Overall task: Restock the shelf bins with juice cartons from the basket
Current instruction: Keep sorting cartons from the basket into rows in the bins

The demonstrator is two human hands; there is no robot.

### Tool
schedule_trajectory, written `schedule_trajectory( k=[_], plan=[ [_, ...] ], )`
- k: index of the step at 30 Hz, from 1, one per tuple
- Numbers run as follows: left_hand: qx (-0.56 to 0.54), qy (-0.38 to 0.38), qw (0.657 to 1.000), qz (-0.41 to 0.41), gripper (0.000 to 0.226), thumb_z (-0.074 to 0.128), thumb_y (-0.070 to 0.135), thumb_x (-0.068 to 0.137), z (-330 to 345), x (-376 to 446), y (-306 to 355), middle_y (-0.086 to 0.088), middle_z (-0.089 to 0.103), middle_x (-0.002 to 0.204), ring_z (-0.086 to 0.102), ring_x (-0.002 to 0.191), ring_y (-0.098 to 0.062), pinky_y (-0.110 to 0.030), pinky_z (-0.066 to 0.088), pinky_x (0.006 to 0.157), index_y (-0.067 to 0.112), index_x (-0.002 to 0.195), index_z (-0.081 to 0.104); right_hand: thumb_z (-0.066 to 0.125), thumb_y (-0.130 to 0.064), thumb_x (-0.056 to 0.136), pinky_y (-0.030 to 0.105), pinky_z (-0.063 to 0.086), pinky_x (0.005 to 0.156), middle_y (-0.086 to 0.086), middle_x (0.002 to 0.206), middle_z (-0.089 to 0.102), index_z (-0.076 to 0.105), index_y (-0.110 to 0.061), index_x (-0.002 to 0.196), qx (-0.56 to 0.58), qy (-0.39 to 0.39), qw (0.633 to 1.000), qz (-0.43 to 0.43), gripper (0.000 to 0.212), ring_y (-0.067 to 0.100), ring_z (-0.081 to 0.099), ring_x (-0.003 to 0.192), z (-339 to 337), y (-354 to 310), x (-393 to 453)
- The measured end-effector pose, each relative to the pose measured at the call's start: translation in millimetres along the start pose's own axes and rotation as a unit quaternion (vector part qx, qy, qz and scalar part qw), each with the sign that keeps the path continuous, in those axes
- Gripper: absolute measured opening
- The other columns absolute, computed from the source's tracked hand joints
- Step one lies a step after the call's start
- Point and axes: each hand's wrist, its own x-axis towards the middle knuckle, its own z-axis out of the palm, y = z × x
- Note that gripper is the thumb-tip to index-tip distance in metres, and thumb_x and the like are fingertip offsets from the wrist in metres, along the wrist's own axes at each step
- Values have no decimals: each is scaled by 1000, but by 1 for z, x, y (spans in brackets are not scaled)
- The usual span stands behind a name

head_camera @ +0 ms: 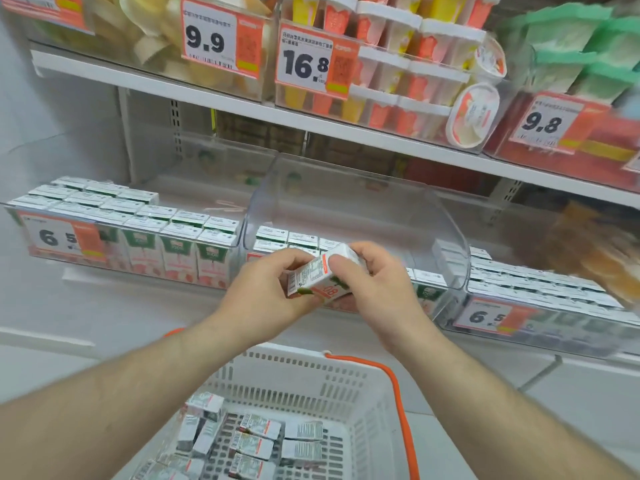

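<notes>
Head view, L to R: left bin [166,251] packed w/ upright cartons, likely done. Left hand [273,289] and right hand [374,282] both pinch one juice carton [322,275], tilted, just above the middle bin [433,216], prob. turning it label-out before slotting. Basket [311,372] below holds more. Right bin [554,327] blurred; carton print unreadable.

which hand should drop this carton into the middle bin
Right, probably. Both hands hold the carton, but the right hand grips its far end, nearest the middle bin; the left hand holds the near end.
</notes>
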Motion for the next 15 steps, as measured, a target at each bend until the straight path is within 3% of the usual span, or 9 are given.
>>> schedule_trajectory(
  k=[2, 3, 5, 6, 7, 11, 15],
  plan=[
    [109, -2, 991, 76, 68, 78, 32, 73, 10, 4, 6, 12, 60, 126, 55, 115, -8, -32, 44, 103, 30, 135, 51, 64, -46, 62, 52, 58, 79, 2, 83, 74, 72, -26, 82, -23, 74, 997, -28, 29, 28, 71, 86, -17, -6, 13],
    [211, -29, 971, 110, 89, 75, 41, 76, 15, 5, 6, 5, 41, 146, 38, 133, -13, -33, 28, 115, 27, 150, 28, 63, -42, 67, 45, 58, 77, -1, 82, 73, 71, -25, 81, -38, 117, 991, -45, 24, 22, 70, 83, -29, -10, 23],
    [410, -97, 898, 130, 109, 62, 55, 83, 25, 6, 3, 2, -9, 160, -7, 148, -23, -41, -3, 120, 29, 151, -20, 62, -33, 80, 18, 51, 69, -8, 84, 69, 68, -25, 85, -105, 189, 974, -63, 11, 5, 64, 78, -55, -20, 43],
    [465, -128, 867, 124, 110, 57, 57, 86, 29, 6, 1, 2, -25, 157, -23, 146, -26, -46, -11, 119, 30, 146, -31, 61, -30, 83, 9, 43, 61, -11, 87, 66, 66, -26, 90, -157, 209, 964, -52, 10, 1, 59, 78, -66, -22, 53],
    [493, -150, 850, 110, 109, 54, 55, 88, 32, 6, -2, 2, -33, 155, -31, 143, -28, -51, -16, 117, 31, 144, -36, 59, -29, 85, 9, 41, 58, -12, 92, 64, 66, -26, 96, -198, 212, 956, -31, 13, 2, 57, 81, -75, -20, 64],
    [509, -171, 841, 67, 102, 53, 45, 91, 34, 10, -13, 3, -30, 157, -33, 143, -28, -53, -24, 109, 27, 147, -31, 57, -31, 85, 31, 47, 83, -2, 116, 65, 66, -24, 116, -358, 114, 923, 85, 33, 23, 59, 105, -89, 9, 100],
    [508, -162, 844, 63, 98, 51, 36, 92, 37, 8, -16, 5, -28, 157, -32, 143, -27, -51, -28, 107, 26, 148, -29, 62, -22, 81, 34, 50, 76, 5, 94, 70, 72, -13, 84, -383, -12, 912, 147, 14, 24, 60, 85, -86, 28, 113]
  ],
)
